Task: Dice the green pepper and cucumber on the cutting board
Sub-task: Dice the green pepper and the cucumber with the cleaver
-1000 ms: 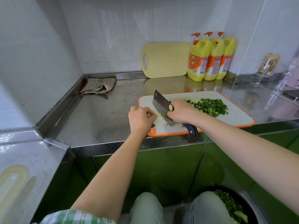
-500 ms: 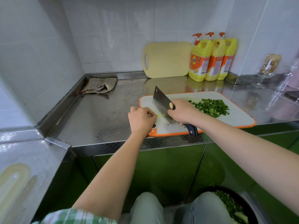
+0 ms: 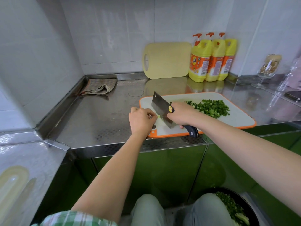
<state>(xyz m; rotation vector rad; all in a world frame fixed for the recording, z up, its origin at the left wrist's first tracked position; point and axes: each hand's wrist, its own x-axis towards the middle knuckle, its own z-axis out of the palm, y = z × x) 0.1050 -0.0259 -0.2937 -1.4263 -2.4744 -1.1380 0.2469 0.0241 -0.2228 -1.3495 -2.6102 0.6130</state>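
Observation:
A white cutting board (image 3: 234, 121) with an orange rim lies on the steel counter. A heap of diced green vegetable (image 3: 210, 107) sits on its right half. My right hand (image 3: 180, 114) grips the dark handle of a cleaver (image 3: 161, 107), its blade edge down on the board's left part. My left hand (image 3: 140, 120), fingers curled, pinches a small pale green vegetable piece (image 3: 158, 116) right against the blade. Most of that piece is hidden under my fingers.
A yellow board (image 3: 167, 60) leans on the back wall beside three yellow detergent bottles (image 3: 211, 57). A folded cloth (image 3: 99, 86) lies at the back left. A glass goblet (image 3: 267, 69) and a phone (image 3: 293, 95) are at the right. A black bowl of chopped greens (image 3: 234, 207) sits below.
The cleaver keeps chopping in small strokes at the same spot, blade staying against my left fingers. Both hands hold their places on the board.

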